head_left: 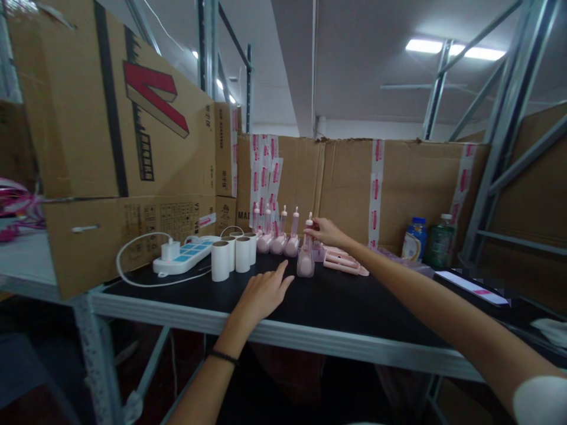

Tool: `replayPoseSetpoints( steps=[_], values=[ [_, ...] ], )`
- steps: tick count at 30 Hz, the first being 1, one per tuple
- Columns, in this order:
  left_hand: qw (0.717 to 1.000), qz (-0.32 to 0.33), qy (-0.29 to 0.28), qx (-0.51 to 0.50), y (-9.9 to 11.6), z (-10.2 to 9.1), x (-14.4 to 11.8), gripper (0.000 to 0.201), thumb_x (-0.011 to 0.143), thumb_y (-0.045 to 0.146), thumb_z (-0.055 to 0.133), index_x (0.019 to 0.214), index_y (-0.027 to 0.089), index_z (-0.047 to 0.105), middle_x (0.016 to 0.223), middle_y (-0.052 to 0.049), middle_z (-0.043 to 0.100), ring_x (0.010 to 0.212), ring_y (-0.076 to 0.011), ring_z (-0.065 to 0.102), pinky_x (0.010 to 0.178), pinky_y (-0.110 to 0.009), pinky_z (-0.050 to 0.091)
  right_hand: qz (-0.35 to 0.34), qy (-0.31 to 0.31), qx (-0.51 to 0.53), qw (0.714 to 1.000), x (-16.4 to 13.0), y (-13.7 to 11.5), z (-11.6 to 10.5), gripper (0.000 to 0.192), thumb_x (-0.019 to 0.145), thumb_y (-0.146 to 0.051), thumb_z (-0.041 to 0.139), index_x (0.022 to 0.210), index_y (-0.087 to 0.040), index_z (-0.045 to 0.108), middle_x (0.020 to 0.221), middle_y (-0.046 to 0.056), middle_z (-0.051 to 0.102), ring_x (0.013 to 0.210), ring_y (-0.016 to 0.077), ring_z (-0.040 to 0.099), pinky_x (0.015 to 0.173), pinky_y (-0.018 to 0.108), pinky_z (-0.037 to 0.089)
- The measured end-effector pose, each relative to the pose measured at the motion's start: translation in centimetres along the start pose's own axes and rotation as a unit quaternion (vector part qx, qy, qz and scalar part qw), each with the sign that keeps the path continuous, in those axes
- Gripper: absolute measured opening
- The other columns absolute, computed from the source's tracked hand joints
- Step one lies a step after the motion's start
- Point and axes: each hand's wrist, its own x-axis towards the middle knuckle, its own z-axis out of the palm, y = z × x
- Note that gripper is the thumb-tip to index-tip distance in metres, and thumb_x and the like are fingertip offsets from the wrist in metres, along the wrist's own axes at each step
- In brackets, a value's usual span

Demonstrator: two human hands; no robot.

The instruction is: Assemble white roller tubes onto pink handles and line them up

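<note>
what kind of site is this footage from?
Likely a small warehouse or packing workshop. Stacked cardboard boxes and metal racking ring a black worktable, where a row of identical pink devices stands. The right hand touches one; the left hand rests on the table.

Black surface (354,301) with a pale grey edge. Pink devices (278,239) in a row, white rolls (230,258) at nine o'clock of them. White power strip (186,257) with blue patches. Brown cardboard box (110,136) with a red-and-black logo. Blue-capped bottle (415,238), green bottle (440,241). Cardboard wall (398,189) striped with white-and-pink tape.
</note>
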Motion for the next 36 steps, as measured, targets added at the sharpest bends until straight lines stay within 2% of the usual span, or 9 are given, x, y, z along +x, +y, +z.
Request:
replayPoseSetpoints(
  steps=[7, 14, 36],
  values=[
    [1.0, 0.0, 0.004, -0.002, -0.1, 0.1, 0.0, 0.06, 0.106, 0.052, 0.028, 0.157, 0.023, 0.039, 0.118, -0.017, 0.075, 0.108, -0.0344, 0.073, 0.089, -0.043, 0.052, 0.012, 0.009, -0.021, 1.0, 0.3, 0.6, 0.2, 0.024, 0.09, -0.037, 0.068, 0.094, -0.013, 0.068, 0.084, 0.008, 0.071, 0.075, 0.0181, 0.06, 0.071, 0.028, 0.047],
    [1.0, -0.001, -0.001, -0.008, 0.1, -0.2, 0.0, 0.059, 0.106, 0.052, 0.029, 0.157, 0.021, 0.04, 0.116, -0.017, 0.076, 0.107, -0.0353, 0.073, 0.088, -0.044, 0.052, 0.018, 0.003, -0.04, 0.999, 1.2, 1.4, 0.6, 0.026, 0.091, -0.038, 0.065, 0.088, -0.013, 0.067, 0.085, 0.006, 0.071, 0.074, 0.0159, 0.06, 0.066, 0.024, 0.043],
    [1.0, 0.001, 0.0, -0.015, 0.1, -0.1, -0.1, 0.06, 0.106, 0.054, 0.029, 0.156, 0.023, 0.041, 0.118, -0.017, 0.076, 0.108, -0.0371, 0.073, 0.089, -0.047, 0.053, 0.048, 0.015, -0.085, 0.995, 4.5, 4.6, 2.9, 0.028, 0.092, -0.04, 0.064, 0.093, -0.013, 0.069, 0.087, 0.007, 0.073, 0.076, 0.0161, 0.063, 0.069, 0.023, 0.044]
  ],
)
